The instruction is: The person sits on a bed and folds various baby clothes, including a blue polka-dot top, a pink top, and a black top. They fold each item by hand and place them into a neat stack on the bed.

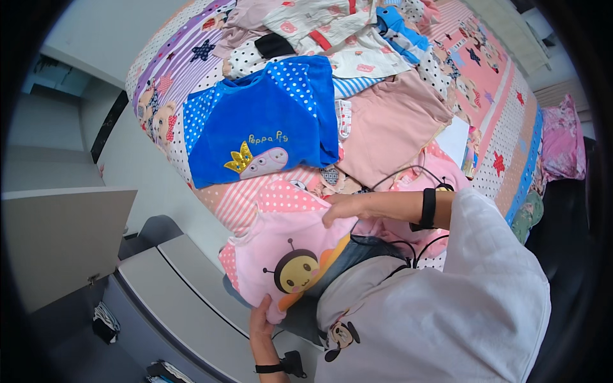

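Observation:
A pink long-sleeved child's top (249,239) with polka-dot shoulders and a bee face hangs spread over my lap, beside the bed's edge. My left hand (262,313) grips its lower end at a pink cuff. At the opposite side, my right hand (341,209) is closed on the top near a dotted shoulder; its fingertips are partly hidden. Beyond it, a blue velvet top (297,115) with dotted sleeves and a gold crown lies on the bed. Light pink trousers (383,129) lie beside that top. More pink clothing (450,170) lies under and behind my right forearm.
The bed (498,124) has a patterned cover. A white printed garment (364,55), a blue garment (397,28) and a black cloth piece (275,45) lie farther back. An open cabinet door (62,239) and drawer unit (191,306) stand at left. Black cables run near my right arm.

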### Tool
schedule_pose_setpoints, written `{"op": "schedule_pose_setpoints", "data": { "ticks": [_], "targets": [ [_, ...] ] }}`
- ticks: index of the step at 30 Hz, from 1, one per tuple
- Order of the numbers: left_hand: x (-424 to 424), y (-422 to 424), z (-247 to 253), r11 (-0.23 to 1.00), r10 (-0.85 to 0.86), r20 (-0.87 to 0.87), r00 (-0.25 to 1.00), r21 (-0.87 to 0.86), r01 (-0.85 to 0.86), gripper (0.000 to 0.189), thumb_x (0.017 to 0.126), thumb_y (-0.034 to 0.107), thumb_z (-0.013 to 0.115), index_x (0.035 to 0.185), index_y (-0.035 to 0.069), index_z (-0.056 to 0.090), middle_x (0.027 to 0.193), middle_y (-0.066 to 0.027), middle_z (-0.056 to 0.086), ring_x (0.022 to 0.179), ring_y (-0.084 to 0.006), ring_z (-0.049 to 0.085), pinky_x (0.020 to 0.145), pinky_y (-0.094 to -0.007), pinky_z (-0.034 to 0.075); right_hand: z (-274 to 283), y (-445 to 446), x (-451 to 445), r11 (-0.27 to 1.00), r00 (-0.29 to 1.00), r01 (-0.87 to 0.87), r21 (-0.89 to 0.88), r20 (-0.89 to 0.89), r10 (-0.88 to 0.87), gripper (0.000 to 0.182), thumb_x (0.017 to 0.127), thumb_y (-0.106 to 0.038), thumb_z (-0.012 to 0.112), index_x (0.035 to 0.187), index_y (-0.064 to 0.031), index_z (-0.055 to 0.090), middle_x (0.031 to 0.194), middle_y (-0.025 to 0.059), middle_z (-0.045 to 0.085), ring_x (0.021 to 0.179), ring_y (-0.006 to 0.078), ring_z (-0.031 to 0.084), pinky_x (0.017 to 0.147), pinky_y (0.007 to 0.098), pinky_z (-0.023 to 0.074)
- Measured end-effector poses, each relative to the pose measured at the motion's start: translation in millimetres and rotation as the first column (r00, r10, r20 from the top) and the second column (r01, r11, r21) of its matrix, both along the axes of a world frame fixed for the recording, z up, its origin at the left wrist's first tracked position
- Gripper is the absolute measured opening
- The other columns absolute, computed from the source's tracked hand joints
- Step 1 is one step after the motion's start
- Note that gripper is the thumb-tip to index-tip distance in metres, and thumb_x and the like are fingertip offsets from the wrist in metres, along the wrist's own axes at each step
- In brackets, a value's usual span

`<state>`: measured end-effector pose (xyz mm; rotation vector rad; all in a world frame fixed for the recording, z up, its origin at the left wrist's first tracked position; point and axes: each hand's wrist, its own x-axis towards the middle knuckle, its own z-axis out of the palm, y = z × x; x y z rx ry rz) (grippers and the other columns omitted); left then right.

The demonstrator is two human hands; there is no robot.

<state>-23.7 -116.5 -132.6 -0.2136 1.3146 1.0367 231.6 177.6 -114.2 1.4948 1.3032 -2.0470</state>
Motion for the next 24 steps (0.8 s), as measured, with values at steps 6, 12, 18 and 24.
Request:
{"op": "schedule_pose_setpoints", "data": {
  "ticks": [6,12,18,24],
  "targets": [
    [8,0,-4,0.992,0.126,-0.118,0.985,0.044,-0.122,0.055,0.080,0.008,0.062,0.128,-0.003,0.039,0.119,-0.0142,0.053,0.103,-0.0281,0.056,0.086,-0.0359,0.047,-21,-9,22,0.932,0.987,0.038,-0.360,-0.134,-0.092,0.061,0.067,-0.006,0.065,0.124,0.0015,0.042,0.101,0.0130,0.061,0.081,0.0199,0.063,0.062,0.0321,0.0517],
    [-35,35,61,0.993,0.106,-0.400,0.910,0.090,-0.076,0.062,0.074,-0.001,0.062,0.131,-0.004,0.036,0.121,-0.0167,0.052,0.107,-0.0286,0.054,0.090,-0.0372,0.046,36,1,3,0.930,0.928,0.117,-0.349,-0.295,-0.228,0.056,0.067,0.003,0.060,0.119,0.0055,0.040,0.098,0.0135,0.059,0.083,0.0195,0.063,0.061,0.0313,0.0531],
    [-91,173,120,0.851,0.196,-0.584,0.788,0.501,0.160,0.065,0.075,-0.004,0.061,0.134,-0.003,0.033,0.130,-0.0165,0.045,0.114,-0.0267,0.050,0.097,-0.0363,0.042,99,46,-18,0.924,0.627,0.381,0.000,-0.735,-0.258,0.075,0.067,0.004,0.058,0.137,-0.0038,0.032,0.125,0.0085,0.050,0.109,0.0167,0.053,0.093,0.0285,0.0413],
    [-113,315,131,0.738,0.225,-0.645,0.730,0.602,0.305,0.057,0.075,0.003,0.068,0.125,-0.002,0.040,0.114,-0.0161,0.053,0.101,-0.0219,0.056,0.085,-0.0306,0.047,107,82,-13,0.765,0.518,0.638,0.085,-0.783,-0.345,0.064,0.070,0.002,0.058,0.131,-0.0020,0.037,0.120,0.0114,0.053,0.106,0.0184,0.054,0.091,0.0300,0.0436]
  ]
}}
